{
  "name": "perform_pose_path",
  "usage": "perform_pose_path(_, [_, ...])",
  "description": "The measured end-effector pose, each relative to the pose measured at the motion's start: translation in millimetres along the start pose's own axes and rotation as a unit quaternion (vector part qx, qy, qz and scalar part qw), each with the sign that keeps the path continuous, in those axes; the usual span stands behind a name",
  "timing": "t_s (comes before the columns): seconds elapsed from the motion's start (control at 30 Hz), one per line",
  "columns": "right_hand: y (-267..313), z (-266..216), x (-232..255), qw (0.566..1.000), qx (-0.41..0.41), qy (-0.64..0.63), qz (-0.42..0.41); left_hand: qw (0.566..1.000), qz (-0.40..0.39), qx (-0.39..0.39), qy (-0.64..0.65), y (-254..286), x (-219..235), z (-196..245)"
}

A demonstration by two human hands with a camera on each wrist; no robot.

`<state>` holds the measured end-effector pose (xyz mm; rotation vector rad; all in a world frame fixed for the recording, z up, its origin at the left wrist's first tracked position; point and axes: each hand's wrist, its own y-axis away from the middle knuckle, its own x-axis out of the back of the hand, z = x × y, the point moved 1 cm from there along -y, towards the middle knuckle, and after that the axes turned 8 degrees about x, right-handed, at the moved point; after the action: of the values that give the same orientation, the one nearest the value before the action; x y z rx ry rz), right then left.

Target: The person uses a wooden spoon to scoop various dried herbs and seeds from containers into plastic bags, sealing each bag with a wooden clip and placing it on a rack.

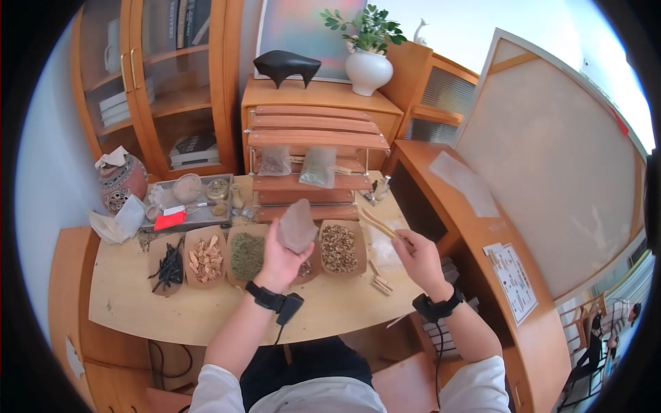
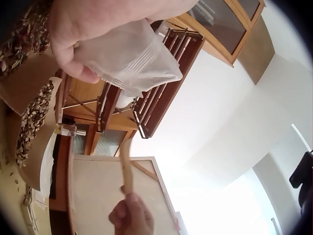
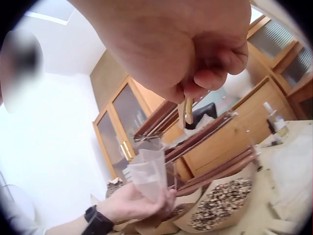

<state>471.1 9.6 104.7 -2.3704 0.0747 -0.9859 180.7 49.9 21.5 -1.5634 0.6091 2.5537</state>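
A translucent mesh bag [image 1: 297, 227] lies in my left hand [image 1: 281, 264], with the fingers and thumb around its lower part; the left wrist view shows the bag [image 2: 134, 56] close up. My right hand [image 1: 420, 261] pinches wooden tongs [image 1: 377, 224], their tips pointing up and left toward the bag without touching it. In the right wrist view the tongs [image 3: 185, 111] stick out below curled fingers. Below the hands stand paper trays with chopped brown-and-white pieces [image 1: 339, 249], green dried herb [image 1: 246, 256], pale orange chips [image 1: 206, 258] and dark strips [image 1: 169, 265].
A wooden rack [image 1: 313, 141] at the back holds filled bags [image 1: 317, 167]. A grey tray [image 1: 196, 219] with small jars and a red packet stands at left, beside a patterned pot [image 1: 122, 180]. Small wooden clips [image 1: 381, 285] lie right of the trays. A side desk [image 1: 482, 234] stands at right.
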Motion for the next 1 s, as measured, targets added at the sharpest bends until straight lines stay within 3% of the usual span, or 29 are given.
perform_pose_path(0.03, [5, 15, 6, 0.998, -0.061, 0.020, -0.006, 1.000, 0.002, -0.009, 0.001, 3, -2, 3])
perform_pose_path(0.17, [24, 68, 10, 0.987, -0.107, 0.109, -0.039, 0.999, -0.005, -0.034, -0.009, 24, -4, 11])
perform_pose_path(0.37, [35, 90, -20, 0.984, -0.118, 0.117, -0.063, 0.999, -0.007, -0.051, -0.002, 65, 9, 20])
perform_pose_path(0.47, [40, 106, -31, 0.983, -0.024, 0.174, -0.055, 0.997, 0.002, -0.075, 0.002, 88, 17, 28])
perform_pose_path(0.5, [38, 103, -31, 0.981, -0.048, 0.178, -0.064, 0.996, 0.009, -0.090, 0.003, 98, 23, 32])
perform_pose_path(0.6, [29, 40, -31, 0.989, 0.005, 0.141, -0.041, 0.991, 0.030, -0.131, 0.006, 117, 46, 48])
perform_pose_path(0.7, [37, -27, -65, 0.993, 0.050, 0.003, -0.107, 0.986, 0.030, -0.165, 0.008, 138, 63, 66])
perform_pose_path(0.77, [50, -57, -106, 0.971, 0.131, -0.040, -0.194, 0.983, 0.036, -0.181, 0.018, 150, 70, 74])
perform_pose_path(0.83, [66, -84, -145, 0.949, 0.166, -0.056, -0.261, 0.980, 0.047, -0.194, 0.022, 161, 74, 80])
perform_pose_path(1.0, [76, -127, -206, 0.929, 0.169, 0.011, -0.329, 0.976, 0.077, -0.202, 0.021, 181, 85, 82])
